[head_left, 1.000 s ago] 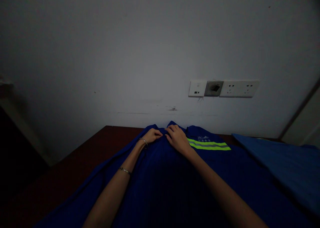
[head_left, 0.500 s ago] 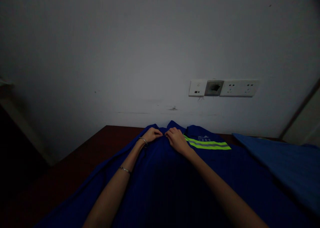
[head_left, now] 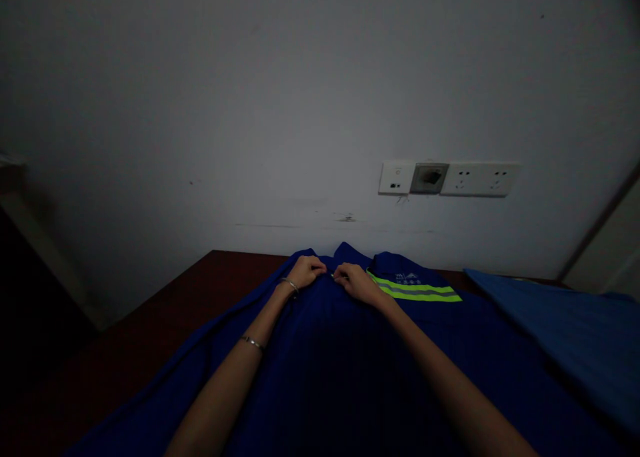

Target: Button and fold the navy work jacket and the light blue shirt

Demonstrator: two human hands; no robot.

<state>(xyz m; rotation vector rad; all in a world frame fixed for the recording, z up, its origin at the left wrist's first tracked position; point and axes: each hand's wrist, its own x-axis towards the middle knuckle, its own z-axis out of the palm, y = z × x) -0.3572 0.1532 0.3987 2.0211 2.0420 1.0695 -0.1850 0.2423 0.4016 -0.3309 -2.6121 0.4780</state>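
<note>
A dark blue work jacket (head_left: 300,350) with a yellow-green and grey reflective strip and white printing lies spread over the table. My left hand (head_left: 307,270) is closed in a pinch on the jacket's fabric near its upper edge, just below the collar. Close by on its right, my right hand (head_left: 355,280) also has thumb and fingers pinched on the jacket. A small pale spot shows at its fingertips; the dim light hides what it is. Two bracelets circle my left wrist and forearm.
The dark red table (head_left: 235,270) meets a grey wall (head_left: 280,123) at its back edge. A lighter blue cloth (head_left: 565,323) lies on the right. Above the table, a row of sockets (head_left: 480,179) is set in the wall. A dark piece of furniture (head_left: 30,277) stands at the left.
My right hand has shifted slightly right and down, widening the gap between the two hands. A pale spot now shows at its fingertips. My left hand stays nearly in place.
</note>
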